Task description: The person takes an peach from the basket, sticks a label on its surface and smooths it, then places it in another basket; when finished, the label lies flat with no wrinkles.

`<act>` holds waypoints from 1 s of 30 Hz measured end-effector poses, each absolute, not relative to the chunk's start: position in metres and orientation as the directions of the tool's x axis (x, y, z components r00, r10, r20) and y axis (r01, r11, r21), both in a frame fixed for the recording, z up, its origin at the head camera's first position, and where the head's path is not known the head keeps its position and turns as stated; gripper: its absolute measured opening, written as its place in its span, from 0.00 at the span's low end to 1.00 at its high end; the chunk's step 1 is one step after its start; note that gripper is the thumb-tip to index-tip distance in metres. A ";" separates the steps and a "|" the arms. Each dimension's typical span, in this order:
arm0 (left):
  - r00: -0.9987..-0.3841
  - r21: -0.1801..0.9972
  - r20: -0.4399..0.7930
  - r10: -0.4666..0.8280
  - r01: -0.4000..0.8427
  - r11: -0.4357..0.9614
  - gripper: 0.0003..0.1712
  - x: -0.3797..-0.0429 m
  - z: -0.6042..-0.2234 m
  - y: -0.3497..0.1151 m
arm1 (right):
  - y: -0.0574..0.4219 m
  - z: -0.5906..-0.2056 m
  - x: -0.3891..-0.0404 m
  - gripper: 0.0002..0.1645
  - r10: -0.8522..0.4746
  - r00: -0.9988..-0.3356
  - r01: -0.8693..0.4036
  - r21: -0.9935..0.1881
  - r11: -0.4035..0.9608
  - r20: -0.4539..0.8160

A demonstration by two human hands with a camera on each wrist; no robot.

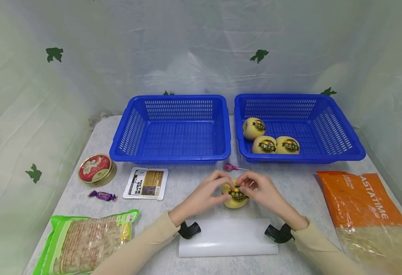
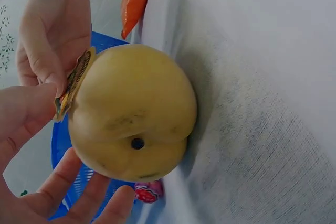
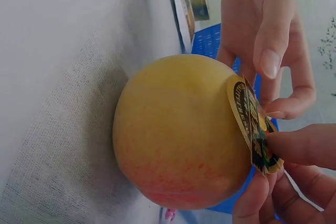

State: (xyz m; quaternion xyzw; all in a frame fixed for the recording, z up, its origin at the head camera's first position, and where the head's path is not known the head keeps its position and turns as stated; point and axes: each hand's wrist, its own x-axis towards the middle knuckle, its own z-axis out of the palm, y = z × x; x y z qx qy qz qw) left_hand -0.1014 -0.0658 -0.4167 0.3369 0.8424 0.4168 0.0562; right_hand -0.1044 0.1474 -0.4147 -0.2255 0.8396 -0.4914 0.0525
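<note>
A yellow peach (image 1: 234, 202) with a reddish blush, shown in the right wrist view, sits on the table between both hands. A black and gold label (image 3: 251, 121) is on its side, its edge standing away from the skin. My right hand (image 1: 261, 187) pinches the label's edge between thumb and finger. My left hand (image 1: 211, 191) is on the other side, its index fingertip at the label and its other fingers (image 2: 94, 198) loosely extended near the peach. Three more labelled peaches (image 1: 254, 128) lie in the right blue basket (image 1: 350, 151).
An empty blue basket (image 1: 170, 157) stands at back left. A lollipop (image 1: 229, 167) lies behind the peach, a white roll (image 1: 228, 244) in front. Leftward are a round tin (image 1: 96, 169), purple candy (image 1: 102, 196), flat pouch (image 1: 146, 183) and green bag (image 1: 91, 240); rightward, an orange bag (image 1: 362, 202).
</note>
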 end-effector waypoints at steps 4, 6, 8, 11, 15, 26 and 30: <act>-0.780 0.740 0.191 0.596 0.513 0.434 0.07 -0.102 -0.420 -0.061 | 0.147 -0.416 -0.105 0.09 -0.432 -0.884 -0.369 -0.830 0.419 0.176; -0.790 0.752 0.188 0.584 0.498 0.432 0.07 -0.103 -0.422 -0.059 | 0.146 -0.416 -0.104 0.10 -0.432 -0.880 -0.393 -0.816 0.424 0.199; -0.799 0.777 0.180 0.574 0.473 0.415 0.07 -0.105 -0.424 -0.058 | 0.146 -0.417 -0.104 0.11 -0.425 -0.877 -0.412 -0.805 0.427 0.224; -0.812 0.829 0.153 0.564 0.416 0.375 0.08 -0.109 -0.428 -0.058 | 0.147 -0.420 -0.103 0.10 -0.427 -0.873 -0.422 -0.804 0.420 0.235; -0.827 0.897 0.093 0.554 0.312 0.314 0.07 -0.113 -0.431 -0.057 | 0.153 -0.425 -0.106 0.03 -0.476 -0.869 -0.303 -0.905 0.297 0.135; -0.813 0.946 0.078 0.577 0.243 0.214 0.03 -0.121 -0.438 -0.058 | 0.158 -0.437 -0.115 0.09 -0.492 -0.868 -0.019 -0.984 0.177 -0.072; -0.798 0.951 0.056 0.600 0.226 0.211 0.05 -0.122 -0.439 -0.059 | 0.158 -0.438 -0.115 0.11 -0.484 -0.871 0.017 -0.989 0.146 -0.087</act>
